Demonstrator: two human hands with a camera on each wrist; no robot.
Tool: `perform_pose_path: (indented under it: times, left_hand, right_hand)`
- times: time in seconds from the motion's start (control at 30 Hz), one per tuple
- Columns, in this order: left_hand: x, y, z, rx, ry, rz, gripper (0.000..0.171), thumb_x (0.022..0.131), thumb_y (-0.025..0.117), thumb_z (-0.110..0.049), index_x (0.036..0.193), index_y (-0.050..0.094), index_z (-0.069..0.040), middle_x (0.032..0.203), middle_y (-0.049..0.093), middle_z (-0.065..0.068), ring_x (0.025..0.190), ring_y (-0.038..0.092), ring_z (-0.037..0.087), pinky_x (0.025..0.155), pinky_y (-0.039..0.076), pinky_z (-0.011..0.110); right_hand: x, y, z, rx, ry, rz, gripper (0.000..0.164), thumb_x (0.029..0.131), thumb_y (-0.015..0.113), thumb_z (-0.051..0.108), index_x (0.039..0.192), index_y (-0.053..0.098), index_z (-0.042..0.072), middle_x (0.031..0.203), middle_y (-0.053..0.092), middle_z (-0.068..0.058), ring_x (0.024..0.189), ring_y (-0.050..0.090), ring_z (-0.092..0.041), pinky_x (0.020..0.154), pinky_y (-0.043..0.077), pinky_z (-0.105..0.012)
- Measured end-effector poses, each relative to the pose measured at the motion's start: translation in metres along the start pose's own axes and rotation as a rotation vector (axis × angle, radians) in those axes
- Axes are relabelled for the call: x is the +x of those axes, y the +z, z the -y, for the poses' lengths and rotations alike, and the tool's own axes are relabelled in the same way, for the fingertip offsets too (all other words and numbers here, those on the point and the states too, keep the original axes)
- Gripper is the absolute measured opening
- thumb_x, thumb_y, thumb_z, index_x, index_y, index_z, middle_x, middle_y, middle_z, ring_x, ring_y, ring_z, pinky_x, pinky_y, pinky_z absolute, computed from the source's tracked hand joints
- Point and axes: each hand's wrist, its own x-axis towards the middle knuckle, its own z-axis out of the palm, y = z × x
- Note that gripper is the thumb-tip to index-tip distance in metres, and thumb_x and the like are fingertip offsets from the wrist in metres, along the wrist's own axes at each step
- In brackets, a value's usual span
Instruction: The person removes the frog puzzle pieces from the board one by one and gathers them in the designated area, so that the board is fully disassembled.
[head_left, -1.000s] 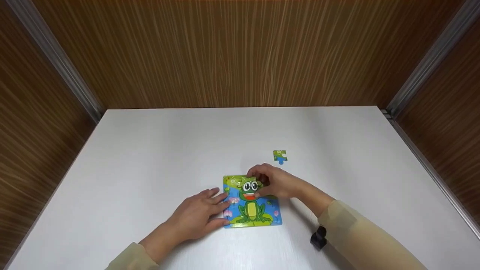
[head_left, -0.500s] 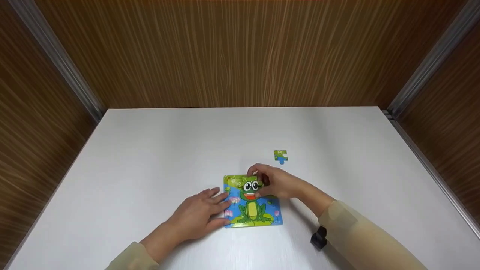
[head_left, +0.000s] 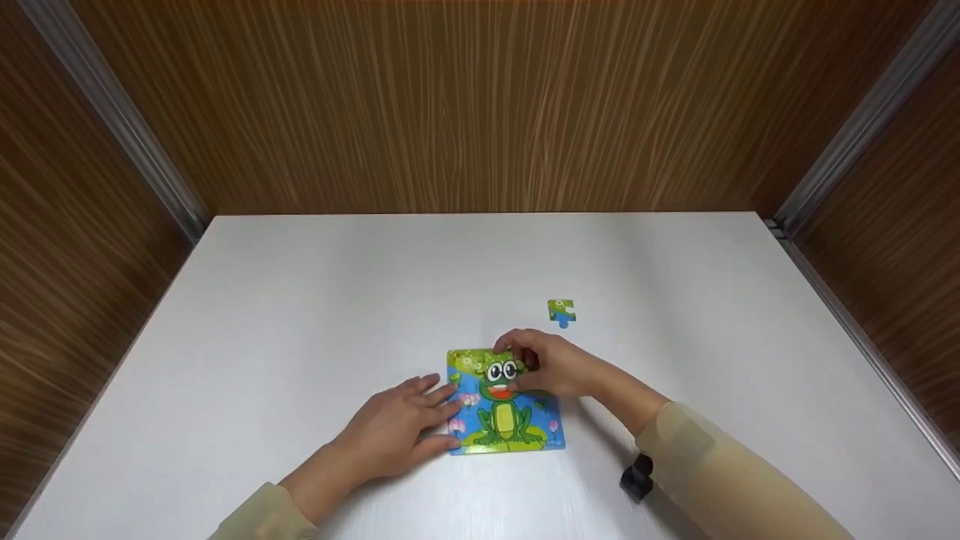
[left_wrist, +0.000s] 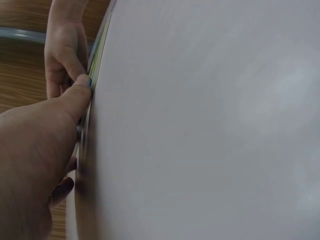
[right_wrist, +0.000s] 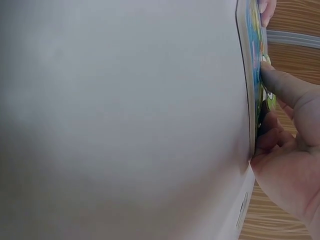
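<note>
A square frog jigsaw puzzle [head_left: 505, 421] lies flat on the white table, showing a green frog on blue with pink flowers. My left hand [head_left: 397, 429] rests at its left edge, fingers spread and their tips on the board. My right hand [head_left: 559, 365] is over the upper right part and pinches a puzzle piece [right_wrist: 270, 101] between thumb and fingers. That piece stands slightly raised from the board in the right wrist view. The hand covers the puzzle's upper right corner in the head view. A loose green and blue puzzle piece [head_left: 561, 310] lies beyond the right hand.
The white table [head_left: 337, 300] is bounded by wood-grain panels [head_left: 480, 105] at the back and sides. A black object [head_left: 637, 478] sits at the right sleeve's cuff.
Both hands stay almost where they were. The right thumb has shifted very slightly over the frog's mouth, and the loose piece has not moved.
</note>
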Motion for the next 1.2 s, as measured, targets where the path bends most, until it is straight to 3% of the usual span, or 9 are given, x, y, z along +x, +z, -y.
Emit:
perform_pose_path:
  times: [0.27, 0.53, 0.8, 1.03, 1.2]
  left_hand:
    - [-0.001, -0.001, 0.001, 0.003, -0.001, 0.012, 0.058, 0.107, 0.055, -0.055, 0.149, 0.064, -0.016, 0.155, 0.056, 0.004, 0.148, 0.048, 0.031, 0.121, 0.039, 0.048]
    - [-0.002, 0.001, 0.0, 0.018, 0.003, -0.001, 0.057, 0.107, 0.055, -0.055, 0.147, 0.066, -0.015, 0.153, 0.059, 0.006, 0.146, 0.05, 0.033, 0.119, 0.042, 0.049]
    - [-0.001, 0.002, 0.0, 0.006, 0.0, -0.002, 0.057, 0.108, 0.054, -0.055, 0.148, 0.065, -0.016, 0.154, 0.057, 0.005, 0.147, 0.05, 0.032, 0.119, 0.041, 0.049]
    - [0.0, 0.002, -0.001, 0.014, 0.014, -0.017, 0.056, 0.107, 0.056, -0.053, 0.148, 0.065, -0.015, 0.152, 0.06, 0.007, 0.145, 0.051, 0.033, 0.118, 0.043, 0.05]
    - [-0.001, 0.001, 0.0, -0.003, 0.014, -0.012, 0.056, 0.107, 0.056, -0.053, 0.147, 0.066, -0.015, 0.153, 0.058, 0.006, 0.146, 0.051, 0.033, 0.118, 0.042, 0.05]
  right_hand:
    - [0.002, 0.002, 0.005, -0.015, 0.015, 0.001, 0.047, 0.095, 0.082, 0.016, 0.14, 0.067, 0.018, 0.112, 0.061, 0.001, 0.099, 0.054, -0.021, 0.087, 0.048, -0.034]
    - [0.001, 0.004, 0.003, 0.023, 0.023, -0.039, 0.04, 0.095, 0.082, 0.017, 0.132, 0.067, 0.012, 0.103, 0.06, -0.001, 0.093, 0.054, -0.02, 0.079, 0.046, -0.028]
    - [-0.001, 0.002, -0.002, 0.107, 0.046, -0.057, 0.037, 0.095, 0.081, 0.016, 0.129, 0.067, 0.015, 0.103, 0.06, -0.002, 0.093, 0.054, -0.022, 0.079, 0.047, -0.031]
    - [-0.002, -0.012, -0.006, 0.161, -0.022, -0.059, 0.039, 0.098, 0.079, 0.016, 0.134, 0.066, 0.018, 0.109, 0.063, -0.004, 0.093, 0.058, -0.023, 0.081, 0.051, -0.031]
    - [-0.004, -0.035, -0.002, 0.165, -0.06, -0.09, 0.041, 0.098, 0.078, 0.015, 0.137, 0.066, 0.018, 0.119, 0.064, -0.011, 0.099, 0.062, -0.026, 0.088, 0.055, -0.037]
